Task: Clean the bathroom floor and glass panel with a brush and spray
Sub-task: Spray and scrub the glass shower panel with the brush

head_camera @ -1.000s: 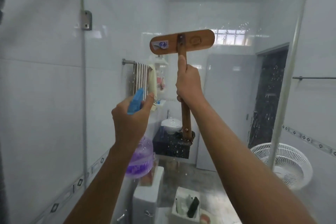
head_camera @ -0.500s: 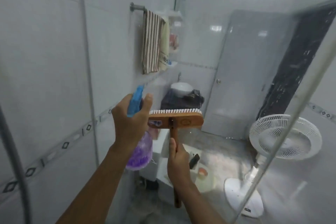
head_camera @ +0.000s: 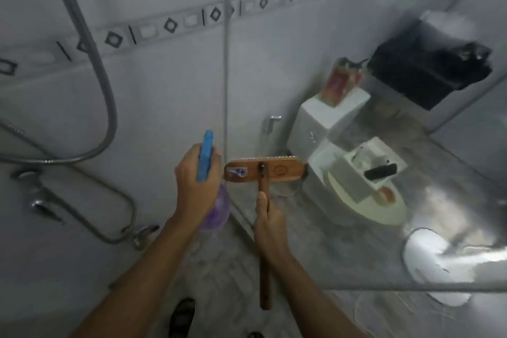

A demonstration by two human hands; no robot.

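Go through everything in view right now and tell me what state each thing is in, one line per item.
Left hand: closed around the spray bottle.
Spray bottle: held upright, purple liquid inside, blue nozzle up.
Right hand: gripping the brush handle.
Brush: held up, head level, bristles facing away.
Toilet: lid closed, things resting on it.
Shower hose: hanging in a loop against the wall.
Floor: looks wet and shiny.
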